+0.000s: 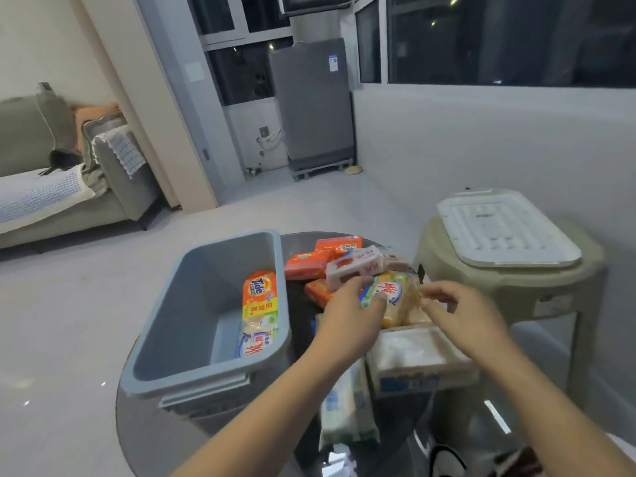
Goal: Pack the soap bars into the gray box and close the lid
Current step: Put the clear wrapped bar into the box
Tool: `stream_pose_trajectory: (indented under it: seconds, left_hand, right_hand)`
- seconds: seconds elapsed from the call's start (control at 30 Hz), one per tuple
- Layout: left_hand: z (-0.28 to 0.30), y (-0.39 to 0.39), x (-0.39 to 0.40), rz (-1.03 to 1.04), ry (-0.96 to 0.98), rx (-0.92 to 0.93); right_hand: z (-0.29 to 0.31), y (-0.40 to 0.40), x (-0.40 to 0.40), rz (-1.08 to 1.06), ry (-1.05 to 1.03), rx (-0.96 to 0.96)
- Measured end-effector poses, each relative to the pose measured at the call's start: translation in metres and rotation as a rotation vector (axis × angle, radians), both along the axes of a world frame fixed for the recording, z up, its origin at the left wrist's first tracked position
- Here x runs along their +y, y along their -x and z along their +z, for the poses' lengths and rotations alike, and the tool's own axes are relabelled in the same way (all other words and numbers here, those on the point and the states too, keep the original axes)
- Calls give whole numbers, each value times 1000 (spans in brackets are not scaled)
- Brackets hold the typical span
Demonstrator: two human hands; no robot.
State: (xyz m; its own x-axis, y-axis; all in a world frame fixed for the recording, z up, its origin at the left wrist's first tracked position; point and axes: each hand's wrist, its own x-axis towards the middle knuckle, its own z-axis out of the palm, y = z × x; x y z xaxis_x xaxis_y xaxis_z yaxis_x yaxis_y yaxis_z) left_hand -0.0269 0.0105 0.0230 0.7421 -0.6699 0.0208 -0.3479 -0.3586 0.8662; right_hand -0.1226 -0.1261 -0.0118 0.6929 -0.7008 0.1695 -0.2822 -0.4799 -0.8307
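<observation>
The gray box (192, 304) stands open on the left of a dark round glass table (303, 452). Two wrapped soap bars lie along its right wall, a Tide bar (260, 292) and a bar with a blue and white label (256, 340). To the right of the box lies a pile of wrapped bars, orange ones (304, 266) and a white one (354, 266). My left hand (347, 315) grips a yellow bar with a blue and white label (395, 297) over the pile. My right hand (457, 311) hovers at that bar's right end with curled fingers. The white lid (506, 228) lies on a beige stool.
The beige stool (509, 287) stands right of the table. More white soap packs (420, 356) and a long pack (347, 404) lie near me on the table. A sofa (51, 173) is far left, a gray appliance (309, 105) at the back.
</observation>
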Motion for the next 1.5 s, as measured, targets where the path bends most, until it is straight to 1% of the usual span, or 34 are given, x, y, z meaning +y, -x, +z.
stream_pose_trajectory:
  seconds: [0.07, 0.3, 0.37, 0.43, 0.5, 0.57, 0.63, 0.7, 0.77, 0.87, 0.93, 1.03, 1.1, 1.2, 1.3, 1.4, 1.47, 1.5]
  left_hand:
    - [-12, 3, -3, 16, -76, -24]
    - [-39, 4, -7, 40, -182, 17]
    - [-43, 6, -5, 42, -212, 63]
    - [-46, 7, -3, 64, -200, 123]
    - [-48, 8, -2, 85, -187, 153]
    - [-48, 9, -2, 93, -197, 143]
    - [-46, 9, -2, 109, -165, 141]
    - [-43, 10, -1, 123, -112, 193]
    - [-42, 11, 2, 138, -59, 254]
    - [-41, 14, 7, 176, 21, 325]
    - [-37, 15, 10, 192, 68, 343]
    - [-27, 14, 15, 196, 139, 343]
    - [-19, 14, 19, 192, 178, 305]
    - [-3, 13, 26, 149, 197, 219]
    - [18, 8, 32, 40, 101, 53]
    - [43, 1, 39, -111, -35, -103]
    - [59, -8, 45, -169, -92, -148]
    - [65, -14, 49, -200, -101, -140]
  right_hand:
    - [-2, 9, -4, -23, 60, 122]
    - [-11, 27, -19, 67, 15, 395]
    - [-15, 30, -22, 59, -10, 472]
    - [-17, 33, -23, 75, -52, 570]
    - [-19, 33, -20, 118, -178, 592]
    - [-21, 34, -17, 136, -279, 521]
    - [-23, 35, -14, 140, -359, 406]
    - [-24, 37, -11, 155, -429, 285]
    - [-27, 38, -10, 152, -460, 184]
    - [-29, 37, -10, 76, -533, 58]
    - [-25, 36, -9, 63, -554, -21]
    - [-13, 33, -3, 99, -598, -175]
    - [-3, 29, 1, 117, -613, -278]
    - [13, 19, 8, 126, -628, -376]
    - [31, 10, 14, 145, -642, -493]
    - [47, -1, 21, 186, -646, -530]
    - [55, -10, 24, 210, -662, -541]
    - [59, -15, 26, 219, -676, -548]
